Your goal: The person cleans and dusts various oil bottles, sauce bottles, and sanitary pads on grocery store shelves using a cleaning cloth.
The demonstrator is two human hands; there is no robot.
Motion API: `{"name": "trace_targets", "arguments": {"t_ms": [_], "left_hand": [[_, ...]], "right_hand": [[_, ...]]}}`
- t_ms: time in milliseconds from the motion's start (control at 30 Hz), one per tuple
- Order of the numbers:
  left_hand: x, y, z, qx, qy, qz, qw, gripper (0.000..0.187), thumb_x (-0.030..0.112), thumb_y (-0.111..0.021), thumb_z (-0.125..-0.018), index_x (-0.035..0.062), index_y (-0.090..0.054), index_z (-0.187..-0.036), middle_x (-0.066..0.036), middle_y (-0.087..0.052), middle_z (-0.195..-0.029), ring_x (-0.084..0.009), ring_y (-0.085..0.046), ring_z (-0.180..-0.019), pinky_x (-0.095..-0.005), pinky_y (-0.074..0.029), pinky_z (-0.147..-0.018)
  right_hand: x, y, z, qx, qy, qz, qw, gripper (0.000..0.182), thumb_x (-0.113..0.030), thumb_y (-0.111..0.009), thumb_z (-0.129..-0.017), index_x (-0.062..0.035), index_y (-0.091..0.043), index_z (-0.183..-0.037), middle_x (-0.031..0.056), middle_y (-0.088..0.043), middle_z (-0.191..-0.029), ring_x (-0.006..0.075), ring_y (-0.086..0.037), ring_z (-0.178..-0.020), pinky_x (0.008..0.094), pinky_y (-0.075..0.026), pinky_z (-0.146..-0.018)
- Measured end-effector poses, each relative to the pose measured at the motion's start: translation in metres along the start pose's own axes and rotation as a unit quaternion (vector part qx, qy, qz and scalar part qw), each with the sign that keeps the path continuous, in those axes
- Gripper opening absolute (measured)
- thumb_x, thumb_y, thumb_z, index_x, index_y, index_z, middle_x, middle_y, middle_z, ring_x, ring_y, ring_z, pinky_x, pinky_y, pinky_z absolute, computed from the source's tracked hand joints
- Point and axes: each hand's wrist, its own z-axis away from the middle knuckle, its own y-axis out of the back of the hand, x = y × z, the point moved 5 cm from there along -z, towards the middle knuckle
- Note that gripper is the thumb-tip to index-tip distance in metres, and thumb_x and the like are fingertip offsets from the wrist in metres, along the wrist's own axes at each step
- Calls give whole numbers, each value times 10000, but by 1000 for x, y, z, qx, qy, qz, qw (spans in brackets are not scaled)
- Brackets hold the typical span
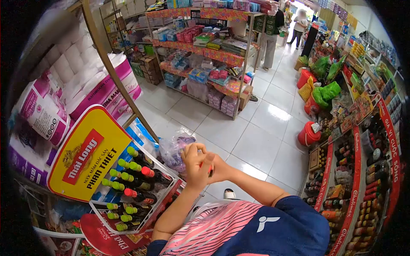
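My left hand (194, 165) and my right hand (219, 167) are brought together in front of my body, fingers curled and pressed against each other. A small patch of red and dark shows between the palms, too covered to name. Just beyond my left hand lies a clear plastic bag (170, 154) with purple contents. Nearest on the left stands a white rack (170, 194) of dark sauce bottles (136, 181) with lime-green and red caps. A yellow "Mai Long" sign (87, 153) rises behind it.
Toilet paper packs (102, 94) are piled on the left. A shelf unit (205, 53) of packaged goods stands ahead. Bottle shelves (354, 187) line the right, near a red bucket (308, 134). Two people stand far down the tiled aisle (252, 145), one in a white top (300, 24).
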Motion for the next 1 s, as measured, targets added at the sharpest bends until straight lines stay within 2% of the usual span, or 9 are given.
{"name": "trace_targets", "arguments": {"t_ms": [233,333,467,567,667,733,800,933,1000], "left_hand": [[-12,8,9,-96,111,172,974,462,398,-422,-824,16,-500,-576,-79,-441,-780,-203,-403,-803,-304,-273,-772],[-17,32,16,13,80,201,976,451,442,-401,-820,10,-526,-790,-90,-448,-843,-204,-419,-859,-303,-294,-808],[-61,43,54,-149,193,193,950,643,494,-558,-707,5,-409,-1098,-84,-443,-1024,-176,-406,-986,-309,-288,-880],[-60,22,88,-466,314,169,810,740,344,-721,-592,-14,-376,-1140,-107,-468,-1065,-179,-440,-989,-304,-329,-862],[-90,0,100,-366,329,480,726,730,215,-771,-485,-83,-432,-1059,-214,-557,-875,-263,-561,-776,-348,-450,-678],[-56,-11,96,-514,275,621,524,760,191,-772,-446,-88,-418,-1058,-241,-547,-936,-287,-570,-802,-396,-463,-679],[-51,-10,96,-487,315,618,530,775,178,-770,-438,-66,-405,-1077,-225,-558,-902,-299,-572,-773,-395,-461,-685],[-70,7,91,-317,320,355,819,606,164,-765,-488,11,-493,-1008,-88,-593,-873,-124,-556,-781,-288,-448,-706],[-60,16,74,-208,243,111,941,601,200,-762,-496,5,-494,-998,-91,-600,-834,-148,-571,-747,-300,-454,-683]], "right_hand": [[-26,-4,0,42,-27,-9,999,483,-147,-668,-457,-18,-515,-896,93,-552,-808,218,-545,-709,278,-430,-669],[-24,2,-1,34,-30,-67,997,458,-146,-659,-447,1,-525,-860,82,-558,-824,189,-549,-721,269,-431,-685],[-32,21,-4,109,-29,-248,962,451,-140,-658,-415,21,-519,-813,72,-551,-826,155,-532,-734,272,-428,-709],[-46,20,-16,109,8,-340,934,428,-160,-667,-452,17,-514,-810,97,-540,-837,175,-518,-735,292,-426,-680],[-54,17,-25,102,68,-390,913,412,-179,-664,-489,15,-507,-816,109,-532,-841,184,-505,-740,297,-417,-660],[-69,14,-33,31,97,-354,930,488,-279,-717,-557,4,-474,-872,160,-520,-792,243,-505,-722,332,-419,-628],[-76,18,-35,23,76,-334,939,516,-295,-717,-556,-10,-451,-894,152,-521,-769,242,-503,-726,334,-420,-645],[-78,31,-38,102,9,-271,957,488,-214,-678,-563,-47,-396,-925,112,-520,-801,200,-511,-736,301,-421,-676],[-81,40,-39,230,-108,-216,943,424,-101,-625,-568,-54,-394,-920,76,-521,-800,150,-511,-756,272,-415,-682]]}}
